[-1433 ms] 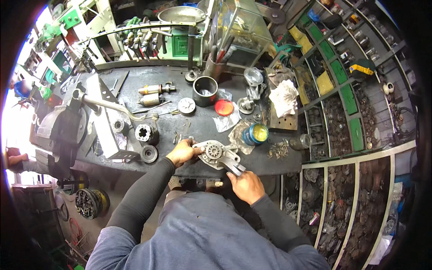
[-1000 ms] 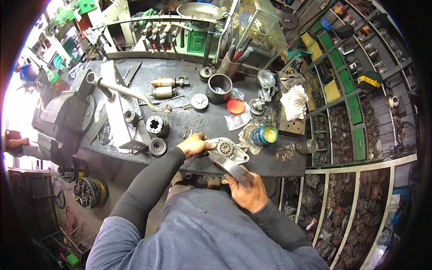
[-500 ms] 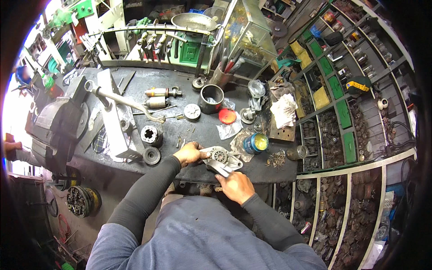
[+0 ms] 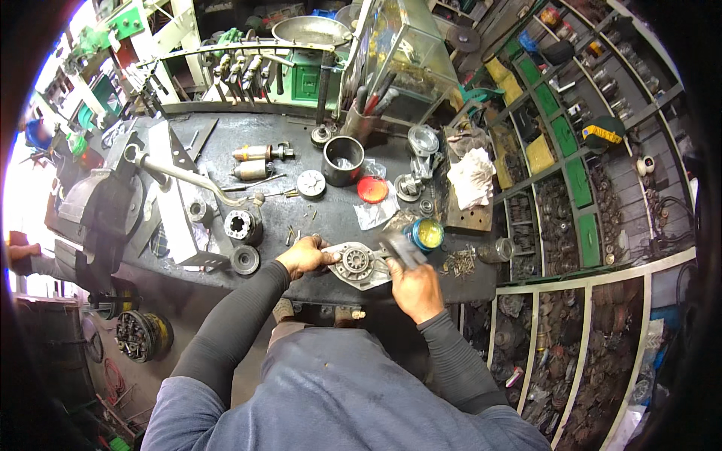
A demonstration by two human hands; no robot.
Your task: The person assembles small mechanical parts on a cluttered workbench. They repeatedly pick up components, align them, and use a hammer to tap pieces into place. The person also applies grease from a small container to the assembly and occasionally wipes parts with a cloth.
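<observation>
My left hand (image 4: 303, 255) grips the left edge of a round silver metal housing with a bearing in its middle (image 4: 356, 264), holding it on the front edge of the dark workbench (image 4: 316, 214). Just right of the housing, my right hand (image 4: 415, 287) is closed on a grey metal tool (image 4: 398, 246) whose head rests against the housing's right side. An open tin of yellow grease (image 4: 426, 234) stands just behind the tool.
A big bench vise (image 4: 101, 207) with a long handle sits at the left. On the bench lie a black gear ring (image 4: 245, 259), two motor armatures (image 4: 256, 161), a metal cup (image 4: 343, 159), a red lid (image 4: 372, 189) and a white rag (image 4: 472, 177). Parts shelves fill the right.
My right hand has moved up from below the bench edge and brought the tool against the housing's right side. My left hand has stayed on the housing.
</observation>
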